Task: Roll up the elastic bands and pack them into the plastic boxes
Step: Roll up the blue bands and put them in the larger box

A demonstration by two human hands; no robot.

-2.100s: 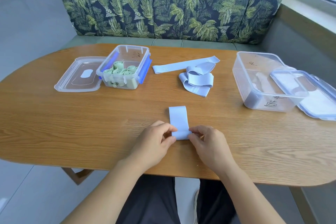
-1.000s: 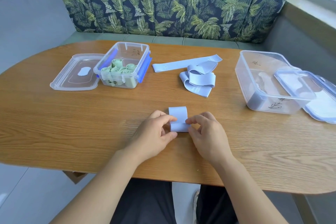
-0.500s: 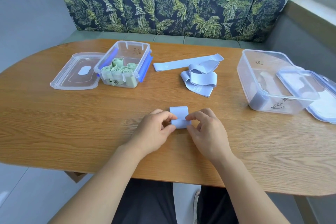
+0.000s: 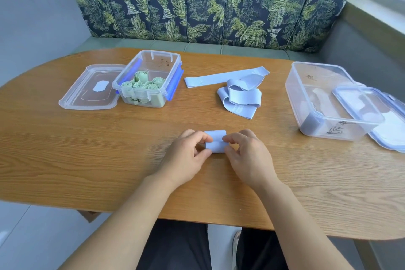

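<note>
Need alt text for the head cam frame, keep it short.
A left hand and right hand pinch a partly rolled pale blue elastic band on a wooden table. Behind it lie loose blue bands; at left an open clear box holds green rolls, and at right stands a larger open box.

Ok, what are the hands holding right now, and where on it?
Both hold the blue elastic band, nearly rolled up: the left hand pinches its left end, the right hand its right end.
</note>
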